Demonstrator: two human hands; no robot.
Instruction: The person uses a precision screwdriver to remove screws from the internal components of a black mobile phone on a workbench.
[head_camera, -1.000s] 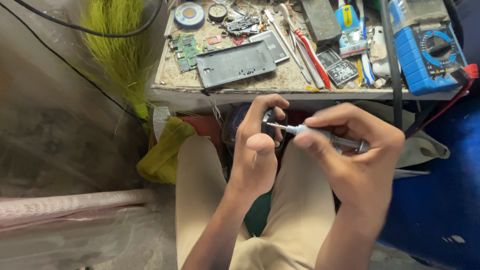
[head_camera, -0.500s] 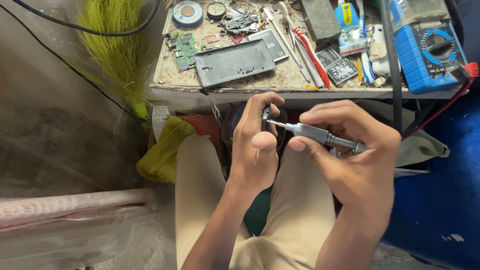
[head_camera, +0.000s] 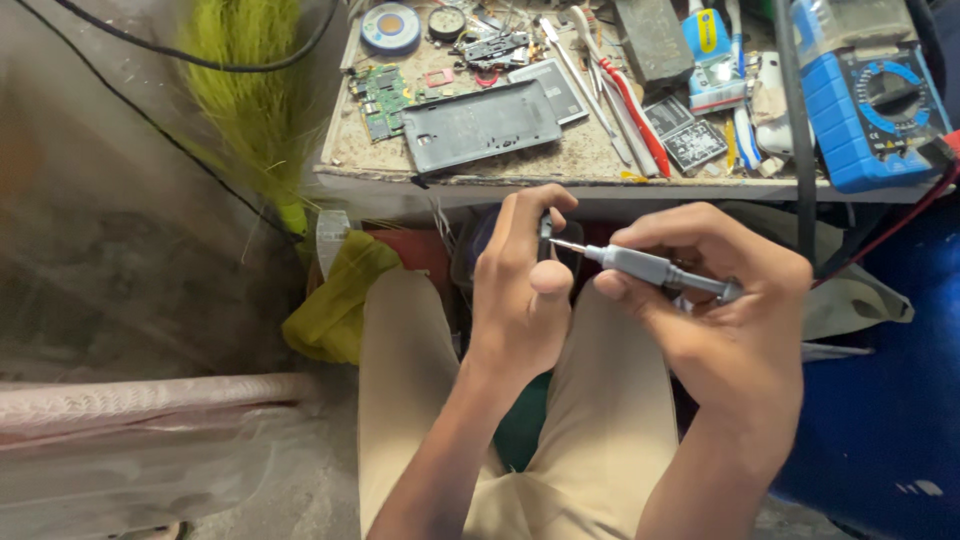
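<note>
While the left hand (head_camera: 525, 290) was curled around a small dark device (head_camera: 546, 232), held upright just below the near edge of the worn, stained workbench (head_camera: 600, 165), the right hand (head_camera: 720, 300) pinched a slim grey metal precision screwdriver (head_camera: 650, 268) between thumb and fingers; its fine tip pointed left and met the device beside the left thumb; most of the device was hidden by the fingers, so its kind could not be told. Both hands were over the lap, above beige trousers (head_camera: 400, 400). On the bench, at the far side, lay a dark grey plastic phone back cover (head_camera: 482, 125), a small green circuit board (head_camera: 378, 98) to its left, a round blue spool (head_camera: 390, 25) farther back, and a pair of red-handled tweezers (head_camera: 630, 105) to the right; a blue multimeter with a round dial (head_camera: 865, 110) sat at the right end. Left of the bench stood a yellow-green bristle broom (head_camera: 250, 110); a crumpled yellow cloth (head_camera: 335, 300) lay beside the left thigh.
</note>
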